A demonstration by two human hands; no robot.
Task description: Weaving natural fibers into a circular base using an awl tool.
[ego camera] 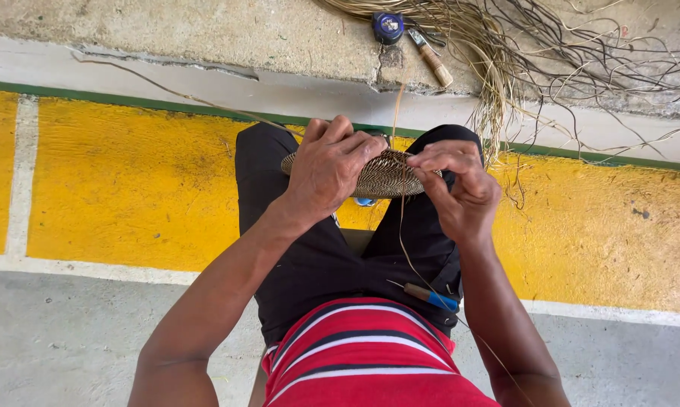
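seated person, head view down onto lap. left hand (pixel 326 169) closes over the near-left rim of a flat, round, tan-and-dark coiled woven fibre disc (pixel 385 175), fingers on top, apparently to steady it edge-up above the knees. right hand (pixel 460 185) pinches narrowly at the disc's right rim, thumb and fingertips together on a thin pale fibre strand (pixel 405 241) that trails down across the black trousers (pixel 310 256); the pinch seems to keep the strand taut at the working edge. a small blue-and-brown handled tool (pixel 430 296) rests on the right thigh, near to hand. on the concrete ledge (pixel 204 34) ahead lie a loose bundle of dry straw-coloured fibres (pixel 506 53), a wooden-handled knife (pixel 430 56) and a round blue spool-like object (pixel 387 26).
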